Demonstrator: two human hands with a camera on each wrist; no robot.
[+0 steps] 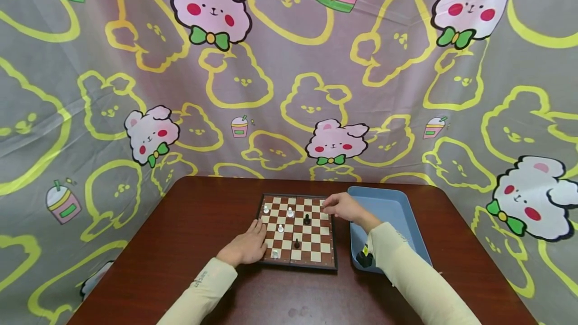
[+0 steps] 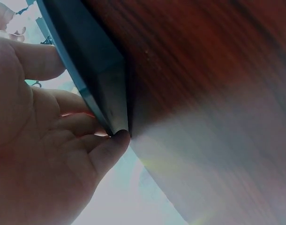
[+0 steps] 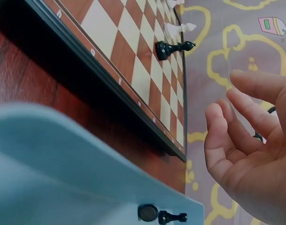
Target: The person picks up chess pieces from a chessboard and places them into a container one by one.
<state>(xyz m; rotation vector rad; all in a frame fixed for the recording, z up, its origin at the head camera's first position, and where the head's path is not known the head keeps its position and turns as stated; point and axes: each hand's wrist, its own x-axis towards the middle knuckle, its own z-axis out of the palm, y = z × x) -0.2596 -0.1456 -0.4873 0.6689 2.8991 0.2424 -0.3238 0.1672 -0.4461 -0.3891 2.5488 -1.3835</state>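
A brown-and-cream chessboard [image 1: 316,237] with a dark rim lies on the table. Several white chess pieces [image 1: 290,212] stand spread over its left part; two black ones [image 1: 307,219] stand nearer its middle. My left hand [image 1: 247,246] rests along the board's left edge; close up, its fingers [image 2: 108,152] touch the dark rim near a corner. Above the board's far right part hovers my right hand [image 1: 344,207], with bent fingers apart and nothing between them. In the right wrist view, a black bishop-like piece [image 3: 169,49] stands on the board, away from that hand.
Right of the board is a blue tray [image 1: 384,197], partly covered by my right sleeve. Black chess pieces [image 3: 172,217] lie inside, along with a black object with a yellow patch [image 1: 365,257]. A patterned curtain [image 1: 280,89] hangs behind the brown table [image 1: 198,214].
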